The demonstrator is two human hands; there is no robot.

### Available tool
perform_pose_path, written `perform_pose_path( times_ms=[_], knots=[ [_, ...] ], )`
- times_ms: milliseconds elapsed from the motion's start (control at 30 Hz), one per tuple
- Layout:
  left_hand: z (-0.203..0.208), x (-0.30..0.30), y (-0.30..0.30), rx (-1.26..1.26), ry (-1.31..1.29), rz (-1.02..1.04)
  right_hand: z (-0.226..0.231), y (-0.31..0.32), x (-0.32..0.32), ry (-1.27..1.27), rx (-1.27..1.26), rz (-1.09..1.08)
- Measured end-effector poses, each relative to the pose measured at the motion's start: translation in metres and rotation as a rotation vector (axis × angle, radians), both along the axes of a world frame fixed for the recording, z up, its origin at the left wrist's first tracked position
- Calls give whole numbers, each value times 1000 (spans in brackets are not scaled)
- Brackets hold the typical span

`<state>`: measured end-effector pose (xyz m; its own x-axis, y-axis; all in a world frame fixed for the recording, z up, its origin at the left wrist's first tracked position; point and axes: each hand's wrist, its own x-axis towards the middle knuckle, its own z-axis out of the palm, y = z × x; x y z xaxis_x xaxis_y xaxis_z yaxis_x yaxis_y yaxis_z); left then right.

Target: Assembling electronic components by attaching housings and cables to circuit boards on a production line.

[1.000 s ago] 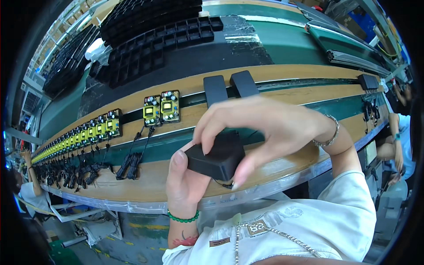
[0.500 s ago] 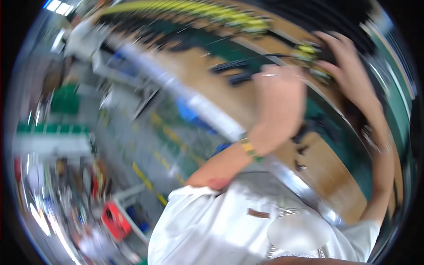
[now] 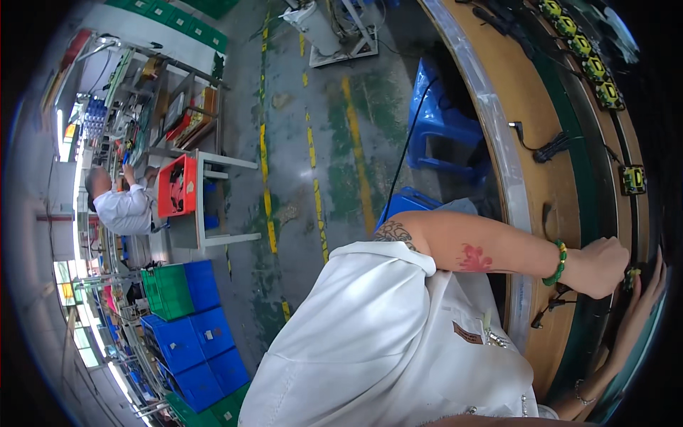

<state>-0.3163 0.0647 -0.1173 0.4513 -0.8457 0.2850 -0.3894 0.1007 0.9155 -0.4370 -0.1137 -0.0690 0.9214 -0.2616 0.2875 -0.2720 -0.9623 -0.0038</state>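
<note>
My left hand (image 3: 601, 267), with a green beaded bracelet on its wrist, is closed in a fist over the dark belt at the right. Whatever its fingers hold is hidden. Just beyond it lies a small yellow-and-black unit (image 3: 631, 277), mostly covered. My right hand (image 3: 649, 285) is on the far side of that unit, thumb beside it and fingers stretched out apart from the thumb. Another yellow-and-black unit (image 3: 632, 180) lies farther along the belt, with a short black cord. Several more such units (image 3: 595, 68) stand in a row beyond it.
Bundled black cords (image 3: 551, 147) and a cord with a plug (image 3: 548, 311) lie on the wooden bench (image 3: 526, 192). Blue stools (image 3: 441, 135) stand beside it. Across the floor are a red crate (image 3: 176, 186), stacked blue bins (image 3: 196, 341) and a seated person (image 3: 124, 206).
My view has swung, so the bench now runs along the right side and more floor shows. Both hands appear farther right, still close together at a yellow-and-black unit.
</note>
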Motion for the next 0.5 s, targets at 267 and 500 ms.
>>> perform_pose_path(
  times_ms=[267,500],
  knots=[
    [23,-2,-18,112,671,-138,-20,-17,-7,-131,31,-115],
    [32,-12,-13,171,863,26,-17,-20,-11,-182,30,-94]
  ],
)
